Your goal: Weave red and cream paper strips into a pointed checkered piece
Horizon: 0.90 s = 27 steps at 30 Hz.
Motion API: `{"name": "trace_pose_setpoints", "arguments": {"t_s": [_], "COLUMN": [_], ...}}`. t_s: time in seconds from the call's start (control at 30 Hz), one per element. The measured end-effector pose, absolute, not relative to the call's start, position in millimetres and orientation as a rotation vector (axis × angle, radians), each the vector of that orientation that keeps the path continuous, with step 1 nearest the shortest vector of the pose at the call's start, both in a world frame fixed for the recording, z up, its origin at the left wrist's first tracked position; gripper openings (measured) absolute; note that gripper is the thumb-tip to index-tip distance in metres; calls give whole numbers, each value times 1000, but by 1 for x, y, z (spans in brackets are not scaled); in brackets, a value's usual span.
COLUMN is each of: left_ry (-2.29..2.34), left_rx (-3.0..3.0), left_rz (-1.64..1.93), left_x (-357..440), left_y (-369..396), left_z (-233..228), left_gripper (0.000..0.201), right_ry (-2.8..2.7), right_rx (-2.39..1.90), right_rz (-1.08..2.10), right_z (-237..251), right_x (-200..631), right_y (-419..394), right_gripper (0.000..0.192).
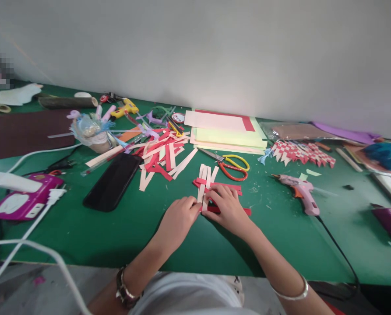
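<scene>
A small weave of cream and red paper strips (208,180) lies on the green table (123,236) in front of me. My left hand (178,218) pinches a cream strip at the weave's near edge. Beside it, my right hand (226,205) rests flat on the weave and covers its near part, fingers on the red strips. The two hands almost touch.
A pile of loose cream and red strips (164,155) and a black phone (114,180) lie to the left. Scissors (230,165), a pink glue gun (300,192) with its cord, a finished red-and-cream weave (302,153) and stacked paper sheets (226,131) lie right and behind. Power strips and cables sit at the left.
</scene>
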<state>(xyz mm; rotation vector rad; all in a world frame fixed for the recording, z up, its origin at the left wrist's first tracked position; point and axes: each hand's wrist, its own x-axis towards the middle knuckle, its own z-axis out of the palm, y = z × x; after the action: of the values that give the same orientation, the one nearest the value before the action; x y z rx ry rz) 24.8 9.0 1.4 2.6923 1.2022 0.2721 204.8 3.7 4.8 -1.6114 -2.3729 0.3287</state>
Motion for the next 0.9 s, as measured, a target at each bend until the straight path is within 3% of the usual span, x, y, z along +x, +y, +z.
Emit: {"name": "trace_pose_setpoints", "arguments": {"t_s": [0.9], "left_ry": [1148], "left_rx": [2756], "left_rz": [203], "left_x": [22], "left_y": [11], "left_z": [1], "left_gripper": [15], "right_ry": [-2355], "right_rx": [-1500], "right_rz": [507], "right_z": [6], "right_x": [212], "right_y": [5], "right_gripper": [20]}}
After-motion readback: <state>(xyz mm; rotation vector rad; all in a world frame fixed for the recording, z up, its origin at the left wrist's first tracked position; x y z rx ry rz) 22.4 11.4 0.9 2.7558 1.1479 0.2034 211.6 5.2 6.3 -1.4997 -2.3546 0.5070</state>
